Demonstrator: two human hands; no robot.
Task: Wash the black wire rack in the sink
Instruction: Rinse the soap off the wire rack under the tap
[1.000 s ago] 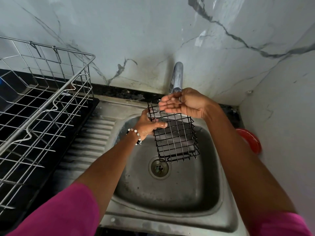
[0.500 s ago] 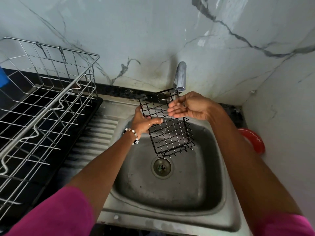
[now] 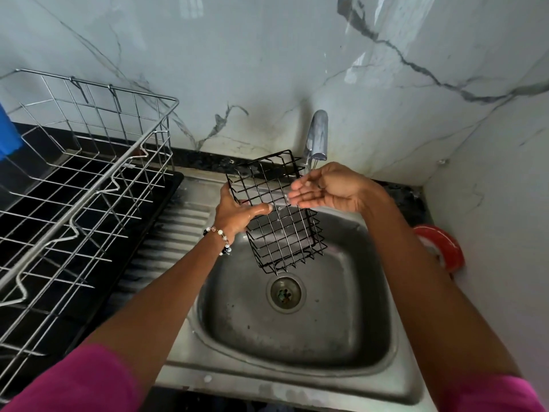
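A stainless steel sink (image 3: 395,346) sits in a corner of white, grey-veined marble walls (image 3: 237,55), with a ribbed draining board (image 3: 178,227) at its left and a round drain (image 3: 285,294) in the bowl's floor. A chrome tap (image 3: 318,135) stands at the back edge, and a thin stream of water runs from its spout. To the left, a large silver wire dish rack (image 3: 89,179) rests on a black tray (image 3: 166,191) (a bit of something blue shows at the far left edge, too cropped to tell what it is). A red round object (image 3: 442,248) lies on the counter right of the bowl, against the wall. The black wire rack (image 3: 279,215) is a small box-shaped basket of thin black grid wire, held in the air over the back of the sink, tilted, its lower end hanging just above the drain and its upper end near the spout. The left hand (image 3: 237,215), with a beaded bracelet (image 3: 219,236) at the wrist, is clamped on the rack's left side, thumb laid across the grid. The right hand (image 3: 323,188) holds nothing: it is cupped palm up beneath the spout, fingers loosely apart, over the rack's upper right part. Pink sleeves (image 3: 74,382) cover both upper arms.
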